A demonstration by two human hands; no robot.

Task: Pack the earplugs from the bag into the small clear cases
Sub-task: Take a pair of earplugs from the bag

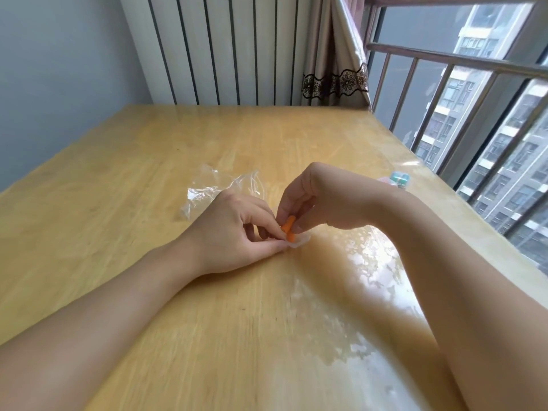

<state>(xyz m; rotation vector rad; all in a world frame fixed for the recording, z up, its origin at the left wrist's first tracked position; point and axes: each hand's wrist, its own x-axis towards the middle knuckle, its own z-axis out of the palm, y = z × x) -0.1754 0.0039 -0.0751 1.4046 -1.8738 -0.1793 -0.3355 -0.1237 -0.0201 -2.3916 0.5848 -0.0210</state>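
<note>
A glossy light wooden table (148,179) with a clear protective cover fills most of the view, its right side mirroring the bright window. Behind its far edge stands a white ribbed panel radiator (213,48), and just beside that hangs a beige curtain (335,48) with a dark brown lace band (335,81). A metal barred railing (444,72) runs along the window at right, with grey high-rise apartment blocks (504,161) beyond.
</note>
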